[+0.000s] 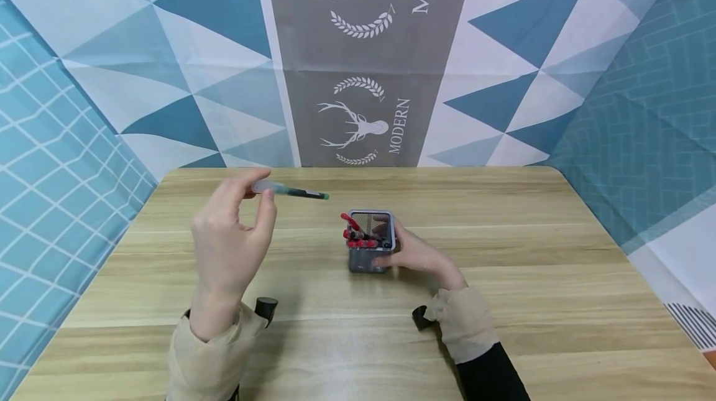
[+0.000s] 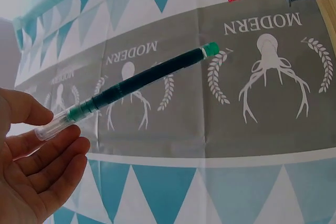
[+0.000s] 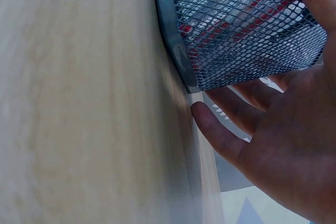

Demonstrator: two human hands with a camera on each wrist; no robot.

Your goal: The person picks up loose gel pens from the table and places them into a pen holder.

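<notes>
My left hand (image 1: pixel 230 233) is raised above the left part of the table and pinches a green pen (image 2: pixel 149 81) by its clear cap between thumb and fingers. The pen's dark barrel points right, and its green end (image 2: pixel 211 49) is free. With my right hand (image 1: pixel 421 257) I grip a dark mesh pen holder (image 1: pixel 366 262) from its right side, thumb on the near face. The holder stands upright on the table. Several red-ended pens (image 1: pixel 362 243) lean inside it; their lower parts show blurred through the mesh (image 3: pixel 247 35) in the right wrist view.
The wood-grain table (image 1: pixel 335 345) reaches back to a wall cloth (image 1: pixel 358 53) with triangles and deer prints. A blue gridded cloth (image 1: pixel 56 158) hangs at the left, another patterned cloth (image 1: pixel 654 109) at the right. Each wrist carries a beige band (image 1: pixel 464 320) with a small black piece.
</notes>
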